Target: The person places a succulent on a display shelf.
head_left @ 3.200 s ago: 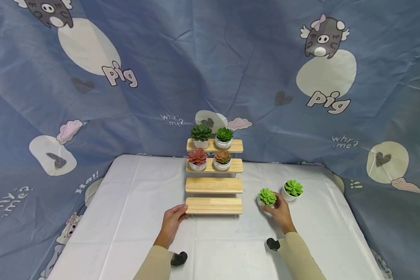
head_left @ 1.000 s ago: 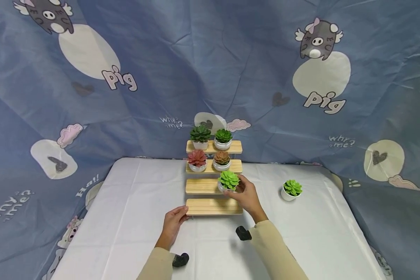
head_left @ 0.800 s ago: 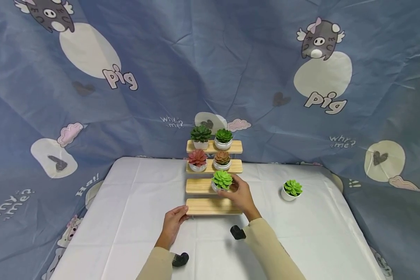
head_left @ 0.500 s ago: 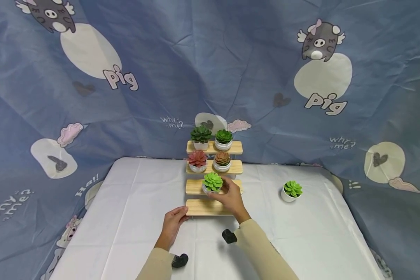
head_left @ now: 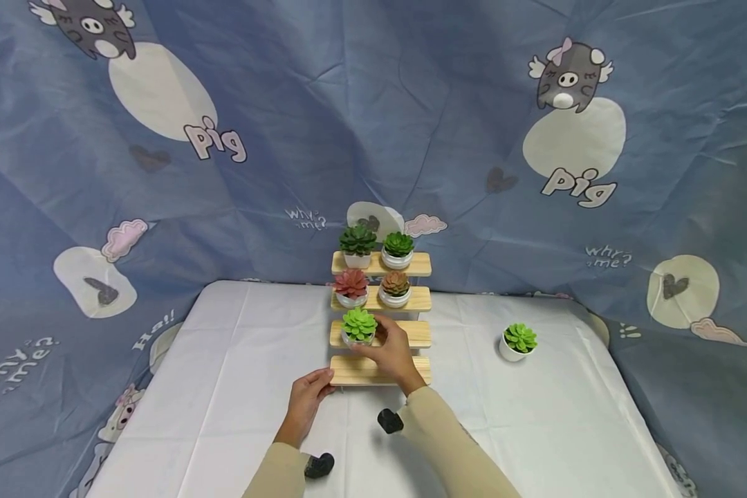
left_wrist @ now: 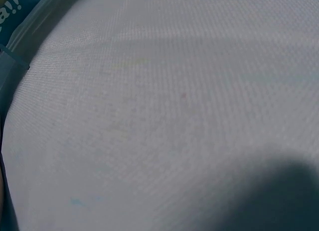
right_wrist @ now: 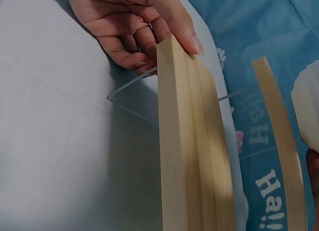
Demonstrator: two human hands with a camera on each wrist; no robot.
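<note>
A four-step wooden plant stand [head_left: 373, 373] stands mid-table. My left hand [head_left: 303, 404] pinches the left end of its lowest board, thumb on top and fingers below; the right wrist view shows this grip beside the board [right_wrist: 199, 141]. My right hand [head_left: 395, 353] holds a bright green succulent in a white pot [head_left: 359, 324] at the left part of the second board from the bottom, thumb in front and fingers round the back. That white pot [right_wrist: 306, 101] shows at the right edge of the right wrist view. The left wrist view has only white cloth [left_wrist: 164, 106] and a dark shadow.
On the top board are a dark green succulent [head_left: 357, 240] and a green one [head_left: 398, 243]. Below them sit a red succulent [head_left: 351, 283] and a brownish-orange one [head_left: 395, 283]. Another bright green potted succulent [head_left: 519, 339] stands at right on the white-covered table [head_left: 236, 360]. Blue printed cloth hangs behind.
My right hand has brought the bright green succulent from the table at right over to the stand, then leftward along the second-lowest board. My left hand has kept its grip on the lowest board.
</note>
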